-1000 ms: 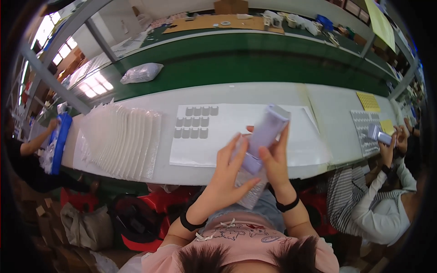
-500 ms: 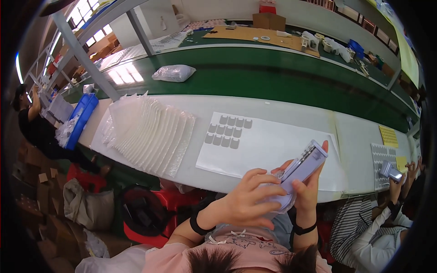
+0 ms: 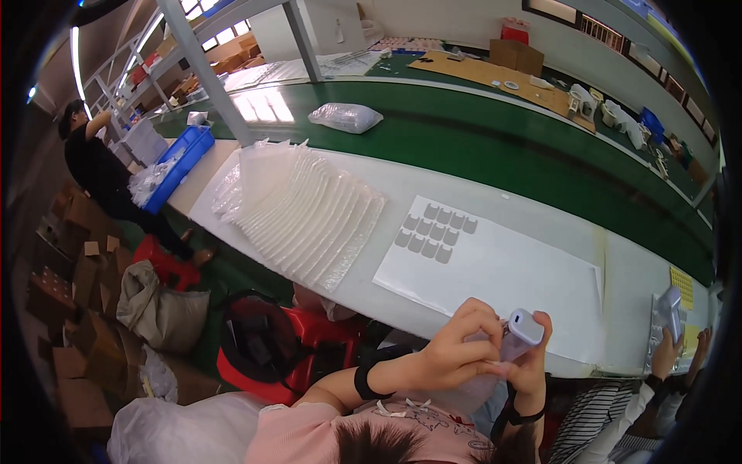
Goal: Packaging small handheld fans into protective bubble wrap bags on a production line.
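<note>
A pale lilac, boxy device (image 3: 525, 328) with rounded edges is held in front of my chest, its end face with a small dark slot turned up. My right hand (image 3: 532, 370) wraps round its right side. My left hand (image 3: 457, 349) is closed against its left side, with the thumb and fingertips near its lower part. Something pale and translucent shows below the hands, too hidden to name. Just beyond lies a white sheet (image 3: 510, 290) with rows of grey rounded pieces (image 3: 431, 227) at its left end.
A fanned stack of clear bubble bags (image 3: 309, 213) covers the table's left part. Behind runs a green surface with a wrapped bundle (image 3: 345, 117). A blue bin (image 3: 179, 168) stands far left, near a standing person (image 3: 100, 158). At right, a co-worker's hand (image 3: 665, 354) holds a similar device (image 3: 671, 313).
The device has gone from a long slant to standing end-up, lower and nearer me. My left fingers have curled in against it. The whole view has swung, shifting the table rightward.
</note>
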A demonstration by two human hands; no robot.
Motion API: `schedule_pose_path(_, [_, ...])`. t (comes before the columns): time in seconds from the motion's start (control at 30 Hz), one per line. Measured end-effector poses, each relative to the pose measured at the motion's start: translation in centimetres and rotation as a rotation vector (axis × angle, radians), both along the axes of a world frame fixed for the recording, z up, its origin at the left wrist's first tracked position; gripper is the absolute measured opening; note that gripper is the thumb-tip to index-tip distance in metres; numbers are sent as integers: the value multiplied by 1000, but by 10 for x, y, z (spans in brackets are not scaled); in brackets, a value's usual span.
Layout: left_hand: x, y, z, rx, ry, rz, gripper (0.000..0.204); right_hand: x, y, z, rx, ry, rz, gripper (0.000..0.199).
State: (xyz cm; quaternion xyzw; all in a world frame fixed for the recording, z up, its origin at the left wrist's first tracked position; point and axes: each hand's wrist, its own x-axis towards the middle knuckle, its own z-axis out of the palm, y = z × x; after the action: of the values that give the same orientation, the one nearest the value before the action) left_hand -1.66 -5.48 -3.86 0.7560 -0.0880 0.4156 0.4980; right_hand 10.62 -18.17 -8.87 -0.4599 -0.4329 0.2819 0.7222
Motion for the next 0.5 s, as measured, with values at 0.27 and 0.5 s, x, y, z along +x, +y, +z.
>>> schedule_pose_path(0.27, [9, 8, 0, 15, -109, -2, 18, -10, 10, 10, -217, -292, 173, 74])
schedule_pose_path(0.5, [-3, 42, 20, 119, -74, 145, 23, 32, 11, 71, -509, -428, 126, 57])
